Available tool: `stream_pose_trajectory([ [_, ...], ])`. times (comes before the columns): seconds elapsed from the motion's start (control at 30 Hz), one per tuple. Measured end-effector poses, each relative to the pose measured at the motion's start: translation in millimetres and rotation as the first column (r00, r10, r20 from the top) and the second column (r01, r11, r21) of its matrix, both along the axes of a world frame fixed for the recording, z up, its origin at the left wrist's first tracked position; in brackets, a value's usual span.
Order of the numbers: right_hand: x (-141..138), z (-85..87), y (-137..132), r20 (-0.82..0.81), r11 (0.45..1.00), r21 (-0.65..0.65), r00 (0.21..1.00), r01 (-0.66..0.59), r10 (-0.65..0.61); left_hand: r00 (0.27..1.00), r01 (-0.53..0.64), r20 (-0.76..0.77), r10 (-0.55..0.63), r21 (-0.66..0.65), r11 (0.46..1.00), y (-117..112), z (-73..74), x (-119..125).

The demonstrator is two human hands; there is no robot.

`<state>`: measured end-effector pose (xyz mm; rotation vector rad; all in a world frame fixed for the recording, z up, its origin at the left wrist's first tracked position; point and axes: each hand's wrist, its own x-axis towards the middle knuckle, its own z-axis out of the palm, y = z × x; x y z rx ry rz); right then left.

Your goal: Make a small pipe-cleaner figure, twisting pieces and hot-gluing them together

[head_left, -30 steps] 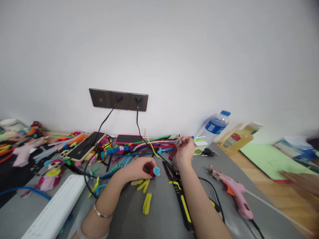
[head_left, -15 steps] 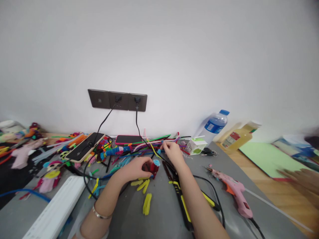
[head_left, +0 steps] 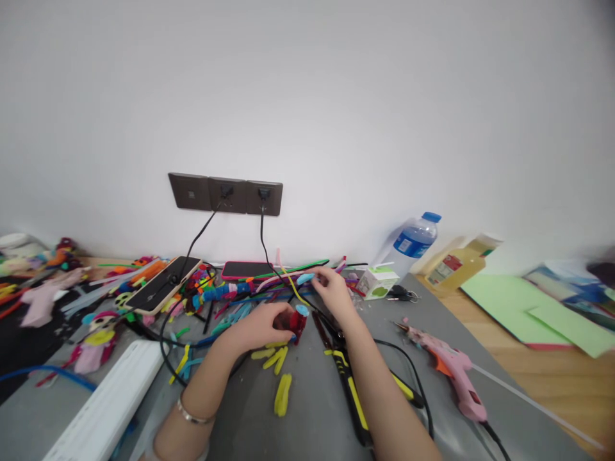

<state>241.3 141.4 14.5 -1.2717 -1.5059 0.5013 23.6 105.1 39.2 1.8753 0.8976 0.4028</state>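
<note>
My left hand [head_left: 266, 325] is closed around a dark red fuzzy piece [head_left: 296, 326] with a light blue round top, just above the grey mat. Beyond it, my right hand [head_left: 331, 288] pinches a small light blue fuzzy piece [head_left: 305, 279] between thumb and fingers, over the pile of coloured pipe cleaners [head_left: 269, 291]. Several yellow fuzzy pieces [head_left: 282, 394] lie on the mat below my left hand. Black-and-yellow pliers [head_left: 353, 397] lie partly under my right forearm.
A pink glue gun [head_left: 456, 371] lies on the right, its cord running off the front. A white power strip [head_left: 110, 403] and a phone [head_left: 163, 285] are on the left. At the back stand a small white box [head_left: 378, 282] and a water bottle [head_left: 416, 238]. Green paper [head_left: 509, 307] lies far right.
The light blue piece in my right fingers now shows plainly, lifted above the pile. My left hand stays put. At far right another person's hand has left, and a green sheet lies askew there.
</note>
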Motion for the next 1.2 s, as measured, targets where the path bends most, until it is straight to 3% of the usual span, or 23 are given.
stream_pose_trajectory([
  [0.1,-0.7,6.8,-0.2,-0.139,0.996,0.05,0.988,0.067,-0.059,1.0,0.002,-0.017,-0.001,0.021,1.0,-0.6,1.3,0.7],
  [0.3,-10.0,21.2,-9.5,-0.394,0.997,0.066,0.918,-0.025,0.049,0.997,-0.033,-0.069,0.034,0.022,0.999,-1.6,-3.2,3.8],
  [0.37,-13.0,24.4,-10.5,-0.492,0.994,0.085,0.864,-0.074,0.106,0.996,-0.046,-0.08,0.049,0.039,0.998,-1.6,-4.7,4.5],
  [0.5,-14.3,28.0,-7.4,-0.712,0.975,0.05,0.677,-0.217,0.188,0.995,-0.058,-0.076,0.064,0.077,0.995,-0.8,-4.4,5.2],
  [0.57,-12.9,28.2,-5.6,-0.744,0.975,0.043,0.644,-0.219,0.178,0.996,-0.067,-0.06,0.073,0.088,0.994,0.1,-4.8,5.1],
  [0.7,-9.2,24.6,-5.1,-0.7,0.974,0.087,0.684,-0.207,0.208,0.991,-0.091,-0.082,0.102,0.136,0.987,1.4,-8.2,4.7],
  [0.83,-9.4,19.5,-9.6,-0.585,0.928,0.054,0.741,-0.369,0.329,0.986,-0.134,-0.07,0.15,0.194,0.972,2.0,-6.2,4.8],
  [1.03,-17.5,22.2,-16.9,-0.339,0.872,-0.09,0.838,-0.481,0.427,0.934,-0.308,0.227,0.276,0.122,0.943,5.6,5.0,9.0],
  [1.2,-21.2,25.2,-18.7,-0.176,0.866,-0.104,0.866,-0.489,0.467,0.864,-0.348,0.387,0.322,-0.004,0.938,9.3,4.9,12.6],
])
